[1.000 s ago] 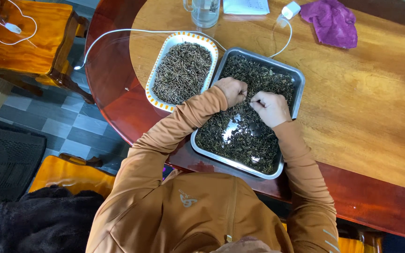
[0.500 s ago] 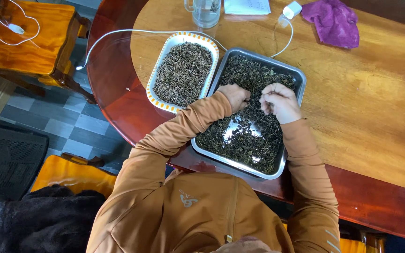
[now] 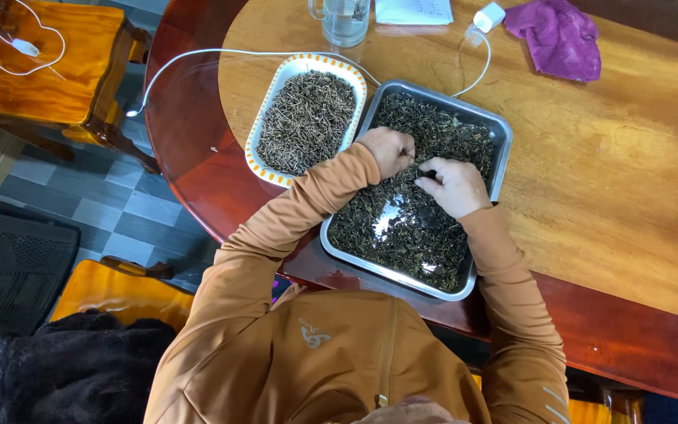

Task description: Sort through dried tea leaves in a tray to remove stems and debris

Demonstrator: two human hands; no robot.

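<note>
Dried dark leaves (image 3: 410,228) fill the steel tray (image 3: 502,129) at the table's near edge, a bare shiny patch showing mid-tray. Both hands are down in the pile. The left hand (image 3: 388,149) is curled nearly to a fist, fingertips pinched together on the leaves. The right hand (image 3: 453,184) sits just beside it, fingers bent in tight, thumb and forefinger nipping a small dark bit. Left of the tray, touching it, lies an orange-rimmed white dish (image 3: 276,86) heaped with thin stems (image 3: 308,118). Beyond: glass mug (image 3: 343,20), white charger (image 3: 486,16), purple cloth (image 3: 555,35).
</note>
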